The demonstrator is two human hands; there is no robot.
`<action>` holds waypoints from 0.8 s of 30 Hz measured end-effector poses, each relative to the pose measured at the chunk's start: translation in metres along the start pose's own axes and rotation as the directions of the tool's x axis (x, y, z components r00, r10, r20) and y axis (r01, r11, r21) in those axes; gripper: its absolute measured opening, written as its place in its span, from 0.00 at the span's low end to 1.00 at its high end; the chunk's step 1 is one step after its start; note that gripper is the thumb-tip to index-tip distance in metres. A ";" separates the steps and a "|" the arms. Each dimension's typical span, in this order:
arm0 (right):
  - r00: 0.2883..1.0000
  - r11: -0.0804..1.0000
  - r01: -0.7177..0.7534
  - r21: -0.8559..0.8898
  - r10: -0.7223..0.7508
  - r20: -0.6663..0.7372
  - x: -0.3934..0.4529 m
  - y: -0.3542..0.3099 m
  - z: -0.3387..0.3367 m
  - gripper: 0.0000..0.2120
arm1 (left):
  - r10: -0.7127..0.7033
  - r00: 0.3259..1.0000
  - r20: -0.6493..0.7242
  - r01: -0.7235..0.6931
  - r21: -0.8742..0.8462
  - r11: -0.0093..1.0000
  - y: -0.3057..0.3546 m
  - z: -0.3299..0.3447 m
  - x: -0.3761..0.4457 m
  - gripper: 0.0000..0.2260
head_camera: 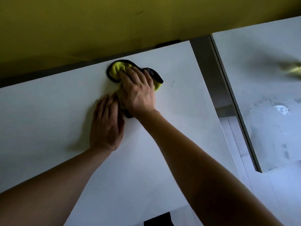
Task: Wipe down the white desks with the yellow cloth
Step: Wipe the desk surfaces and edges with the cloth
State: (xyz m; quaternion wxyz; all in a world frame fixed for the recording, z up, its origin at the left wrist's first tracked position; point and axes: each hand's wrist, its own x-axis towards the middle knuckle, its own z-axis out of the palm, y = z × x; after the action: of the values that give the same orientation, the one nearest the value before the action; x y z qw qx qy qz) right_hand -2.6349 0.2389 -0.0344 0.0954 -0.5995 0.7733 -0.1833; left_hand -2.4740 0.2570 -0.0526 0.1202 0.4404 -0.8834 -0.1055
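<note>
Pressing the yellow cloth (pixel 116 71) flat on the white table (pixel 48 103), the right hand (pixel 140 92) lies on top of it with its fingers (pixel 130 74) straight and a little apart, so the palm can push the cloth over the surface. The cloth is bunched, with a dark border, and it sits at about 12 o'clock of the table, just beside the far edge where the yellow wall (pixel 97 22) begins. I think this place is chosen because the far strip is the hardest to reach.

The left hand (pixel 107 123) rests flat on the table at about 7 o'clock from the cloth, fingers straight and close together, touching the tail of the cloth. It probably supports the leaning body.

At 3 o'clock a second table (pixel 268 79) stands apart, across a gap with a grey metal bar (pixel 206 62); it shows smears and looks not yet wiped.

No brand, label or writing can be read anywhere.
</note>
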 end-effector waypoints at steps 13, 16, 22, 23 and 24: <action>0.851 0.863 -0.504 0.025 0.502 -0.155 -0.016 0.163 -0.067 0.26 | 0.022 1.000 -0.010 -0.023 -0.033 0.999 0.002 -0.001 0.001 0.25; 0.886 0.895 -0.445 -0.044 0.432 -0.168 -0.025 0.124 -0.054 0.27 | 0.021 1.000 -0.018 -0.022 -0.041 0.999 0.002 0.000 0.001 0.25; 0.991 0.998 0.006 0.061 0.003 -0.133 -0.075 0.011 -0.006 0.23 | 0.047 0.998 -0.047 -0.050 -0.064 0.997 0.000 0.000 0.000 0.23; 0.993 0.998 0.044 0.054 -0.038 -0.107 -0.079 0.009 -0.005 0.23 | 0.045 0.998 -0.044 -0.048 -0.069 0.997 0.000 0.000 0.000 0.23; 0.993 0.996 0.072 0.051 -0.067 -0.097 -0.079 0.015 -0.008 0.23 | 0.044 0.998 -0.039 -0.047 -0.068 0.997 0.000 0.000 0.000 0.23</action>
State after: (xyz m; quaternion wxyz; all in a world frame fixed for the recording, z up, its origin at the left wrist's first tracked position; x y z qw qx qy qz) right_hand -2.6303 0.3199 -0.0388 0.0682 -0.6139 0.7503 -0.2357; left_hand -2.4742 0.2567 -0.0528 0.1540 0.4177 -0.8867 -0.1247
